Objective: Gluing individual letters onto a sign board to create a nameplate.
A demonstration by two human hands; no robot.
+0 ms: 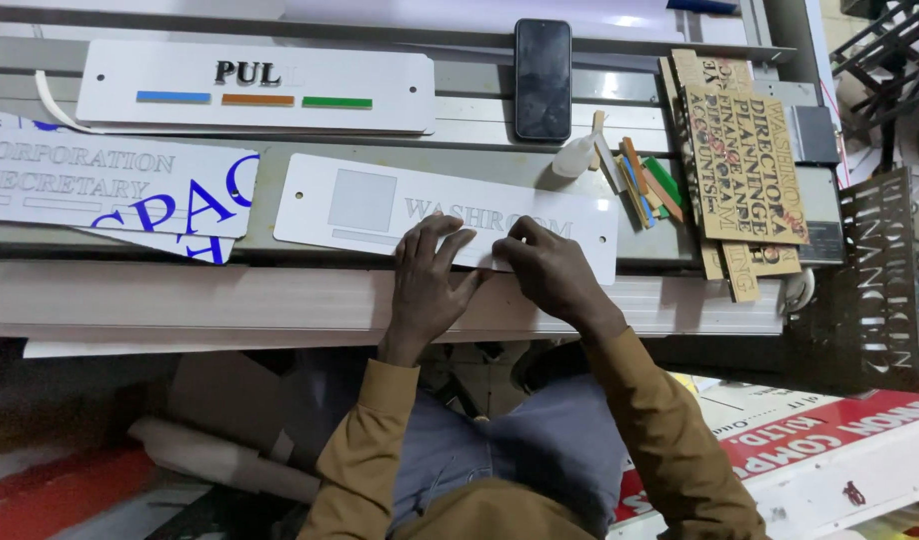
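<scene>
**Both hands on a white sign plate**

Long white rectangular plastic plate (380, 205) with rounded corners, grey square panel and raised grey lettering, flat on the grey workbench (280, 160). Left hand (428, 280) spread flat on its lower edge, fingers apart. Right hand (552, 268) pinching at the lettering, fingertips together.

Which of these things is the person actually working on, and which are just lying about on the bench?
In use:
white sign plate, with grey letters and a grey square, under both hands
left hand, resting on its lower edge
right hand, fingers on the lettering

Lying about:
phone
second white plate with coloured bars
coloured strips
wooden letter stencils
small white bottle
</scene>
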